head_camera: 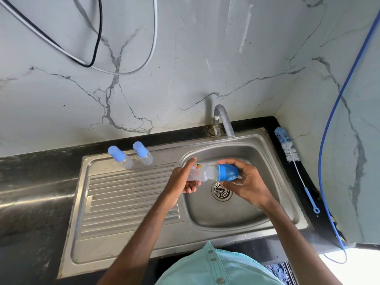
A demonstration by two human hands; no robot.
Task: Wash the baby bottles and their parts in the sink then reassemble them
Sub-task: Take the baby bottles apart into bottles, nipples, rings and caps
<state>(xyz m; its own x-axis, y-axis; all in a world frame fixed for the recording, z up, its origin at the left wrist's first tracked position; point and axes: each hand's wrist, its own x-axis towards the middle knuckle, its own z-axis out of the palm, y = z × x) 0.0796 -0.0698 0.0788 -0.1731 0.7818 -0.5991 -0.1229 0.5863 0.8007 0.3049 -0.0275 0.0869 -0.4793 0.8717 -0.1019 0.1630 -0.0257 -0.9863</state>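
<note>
One clear plastic baby bottle (pixel 202 172), sideways over the steel sink (pixel 226 221): left hand (pixel 181 181) grips its body, right hand (pixel 247 182) its blue cap (pixel 228 172).

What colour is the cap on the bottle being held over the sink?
Blue: the cap on the held bottle, seen in the head view.

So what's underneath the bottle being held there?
The held bottle hangs over the sink basin; the drain strainer shows just below its blue cap. The left hand grips the bottle's base, hiding the basin beneath it.
</note>
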